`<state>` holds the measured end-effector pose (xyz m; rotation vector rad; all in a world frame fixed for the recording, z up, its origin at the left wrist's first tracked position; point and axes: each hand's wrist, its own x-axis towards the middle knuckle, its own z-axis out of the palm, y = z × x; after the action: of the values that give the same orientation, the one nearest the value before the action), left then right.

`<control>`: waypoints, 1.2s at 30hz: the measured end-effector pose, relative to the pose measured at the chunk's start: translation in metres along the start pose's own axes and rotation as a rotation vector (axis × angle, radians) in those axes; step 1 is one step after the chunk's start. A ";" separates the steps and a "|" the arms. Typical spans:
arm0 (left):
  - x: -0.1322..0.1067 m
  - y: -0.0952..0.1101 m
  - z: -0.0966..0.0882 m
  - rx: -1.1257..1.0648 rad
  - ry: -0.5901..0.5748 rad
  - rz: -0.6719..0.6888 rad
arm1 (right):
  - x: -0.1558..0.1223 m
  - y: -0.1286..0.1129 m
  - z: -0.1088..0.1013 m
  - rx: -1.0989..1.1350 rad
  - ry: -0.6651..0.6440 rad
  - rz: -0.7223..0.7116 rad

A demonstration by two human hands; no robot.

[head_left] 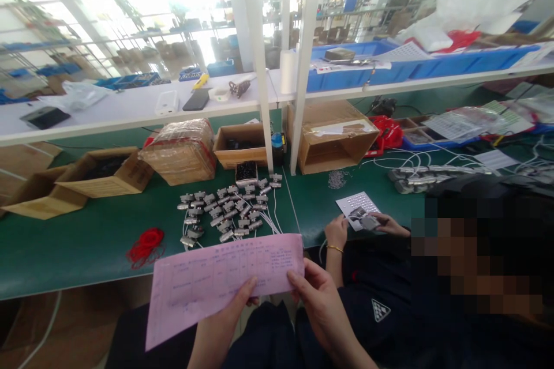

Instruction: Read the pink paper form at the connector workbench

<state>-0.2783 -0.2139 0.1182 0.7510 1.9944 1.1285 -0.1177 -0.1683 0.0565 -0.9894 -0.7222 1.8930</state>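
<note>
Pink rectangular paper sheet (pixel 208 282), printed with a table of small dark text, is held up in front of the person, and in the view it covers part of the near edge of the dark green tabletop (pixel 86 242). Its long axis goes across the view, rising from lower left to upper right. Starting from the left, a loose coil of thin red cord (pixel 147 245) lies on the tabletop, beyond the sheet. The left end of the sheet is free; no finger touches it. Next, the left hand (pixel 234 308) pinches the lower edge, with the thumb on the printed face and the other fingers mostly hidden behind; this hand is the nearer one to the free end. Beyond the sheet lies a group of grey metal connectors (pixel 229 213) with white cables. Then the right hand (pixel 320 294) grips the right short end between thumb and bent fingers. Farther right, a co-worker's hands (pixel 336 234) are at a grey metal piece (pixel 369 222) over a white dotted sheet (pixel 348 203).
</note>
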 end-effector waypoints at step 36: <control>-0.017 0.008 0.015 -0.018 -0.058 -0.035 | -0.027 -0.008 -0.020 -0.110 0.086 -0.072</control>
<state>-0.2553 -0.2168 0.1250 0.7289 1.9398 1.0910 -0.0887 -0.1861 0.0615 -1.0922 -0.8079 1.7529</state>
